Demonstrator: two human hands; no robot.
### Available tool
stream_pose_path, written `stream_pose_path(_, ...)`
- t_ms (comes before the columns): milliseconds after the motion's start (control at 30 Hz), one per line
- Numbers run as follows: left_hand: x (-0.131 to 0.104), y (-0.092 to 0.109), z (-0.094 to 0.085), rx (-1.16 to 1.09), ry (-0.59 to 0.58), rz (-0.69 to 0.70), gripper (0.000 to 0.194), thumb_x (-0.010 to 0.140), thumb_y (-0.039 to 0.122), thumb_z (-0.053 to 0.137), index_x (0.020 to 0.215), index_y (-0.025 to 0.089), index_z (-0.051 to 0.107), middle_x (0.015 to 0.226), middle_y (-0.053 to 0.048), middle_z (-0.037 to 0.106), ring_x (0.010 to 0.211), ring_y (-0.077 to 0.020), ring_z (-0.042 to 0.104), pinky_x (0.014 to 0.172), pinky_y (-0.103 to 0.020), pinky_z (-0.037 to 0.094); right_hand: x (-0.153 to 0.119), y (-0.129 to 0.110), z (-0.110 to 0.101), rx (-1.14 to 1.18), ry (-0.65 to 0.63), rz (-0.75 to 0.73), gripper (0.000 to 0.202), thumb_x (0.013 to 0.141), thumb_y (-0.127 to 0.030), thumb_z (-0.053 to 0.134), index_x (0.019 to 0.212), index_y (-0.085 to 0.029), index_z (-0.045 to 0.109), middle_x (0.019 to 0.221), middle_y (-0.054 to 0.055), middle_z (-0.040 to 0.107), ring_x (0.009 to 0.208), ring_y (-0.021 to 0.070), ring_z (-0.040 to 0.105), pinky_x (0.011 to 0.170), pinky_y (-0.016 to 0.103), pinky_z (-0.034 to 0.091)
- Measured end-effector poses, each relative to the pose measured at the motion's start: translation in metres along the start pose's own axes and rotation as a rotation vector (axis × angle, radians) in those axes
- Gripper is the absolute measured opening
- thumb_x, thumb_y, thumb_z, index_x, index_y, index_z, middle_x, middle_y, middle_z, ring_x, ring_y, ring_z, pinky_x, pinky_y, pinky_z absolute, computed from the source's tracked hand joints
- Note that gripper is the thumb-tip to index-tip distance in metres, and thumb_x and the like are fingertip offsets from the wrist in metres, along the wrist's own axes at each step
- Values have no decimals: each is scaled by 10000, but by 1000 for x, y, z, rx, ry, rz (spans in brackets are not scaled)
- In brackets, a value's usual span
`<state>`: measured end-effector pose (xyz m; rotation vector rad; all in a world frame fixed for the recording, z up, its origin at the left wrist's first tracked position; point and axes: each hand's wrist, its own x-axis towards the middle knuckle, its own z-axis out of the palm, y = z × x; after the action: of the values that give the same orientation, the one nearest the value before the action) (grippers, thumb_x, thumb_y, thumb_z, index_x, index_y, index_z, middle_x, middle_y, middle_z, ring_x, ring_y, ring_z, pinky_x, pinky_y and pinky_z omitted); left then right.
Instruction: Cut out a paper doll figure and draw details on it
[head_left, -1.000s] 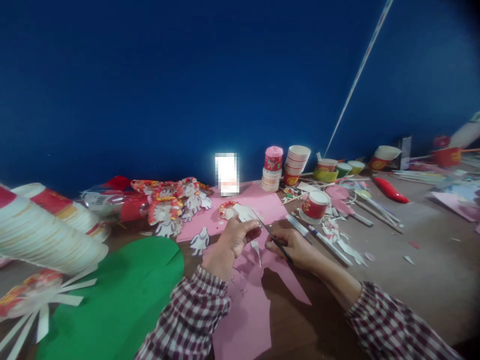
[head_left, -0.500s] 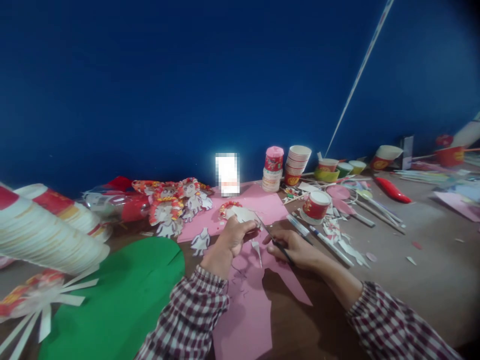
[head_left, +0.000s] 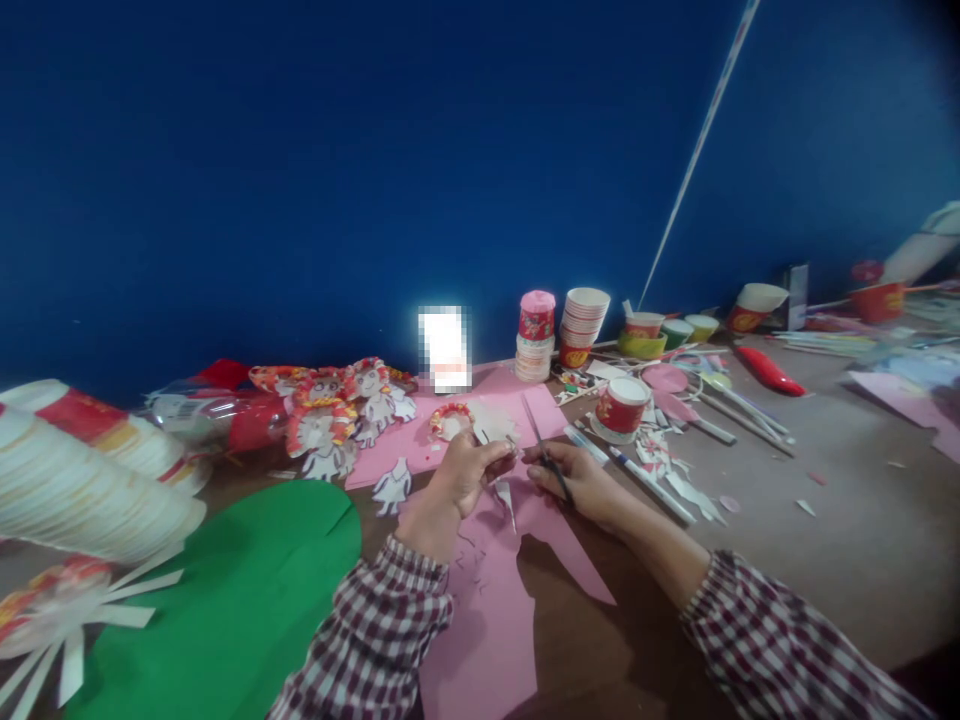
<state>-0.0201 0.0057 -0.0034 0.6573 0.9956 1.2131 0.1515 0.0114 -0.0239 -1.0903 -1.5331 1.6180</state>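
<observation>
Over the pink paper (head_left: 480,650), my left hand (head_left: 463,475) pinches a white paper cutout (head_left: 496,424) with a jagged edge. In my right hand (head_left: 583,482) is a pair of scissors (head_left: 553,464), its blades pointing away from me, just right of the cutout and apart from it. A ring-shaped piece with a red and yellow rim (head_left: 448,418) lies behind my left hand. Below my fingers is a small white paper scrap (head_left: 504,497). A white paper figure (head_left: 393,486) lies to the left of my left wrist.
Green paper (head_left: 247,600) and stacked paper cups (head_left: 90,480) are at the left. Several decorated paper figures (head_left: 322,425) lie behind. A red cup (head_left: 622,405), marker pens (head_left: 652,485) and paper scraps are on the right. A blue wall (head_left: 300,180) rises behind the table.
The scissors have come away from the white cutout and stand more upright. My right hand has drawn closer to my left hand. The whole view has shifted slightly.
</observation>
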Motion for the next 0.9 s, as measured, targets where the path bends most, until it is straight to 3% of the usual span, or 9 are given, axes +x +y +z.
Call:
stream_pose_path(200, -4, -2, 7, 189, -120, -35, 252, 604, 142, 743, 832, 109, 643, 700, -37, 648, 599, -115, 589, 595, -236, 489, 0, -5, 0, 204, 170, -59, 425, 667, -422, 759, 949, -154, 587, 610, -32, 576, 509, 80, 492, 454, 201, 324)
stream_pose_path(467, -4, -6, 9, 251, -137, 23, 225, 633, 173, 724, 843, 120, 665, 764, -59, 664, 607, -114, 580, 595, -237, 475, 0, -2, -2, 282, 117, -50, 451, 593, -354, 813, 934, -170, 582, 627, -48, 579, 510, 68, 466, 476, 205, 330)
stream_pose_path(900, 1, -9, 6, 239, -143, 35, 312, 626, 235, 762, 898, 109, 675, 820, -83, 690, 662, -137, 622, 620, -238, 475, 0, -4, -2, 252, 99, -64, 392, 614, -323, 782, 914, -172, 579, 626, -46, 571, 536, 75, 468, 466, 198, 294)
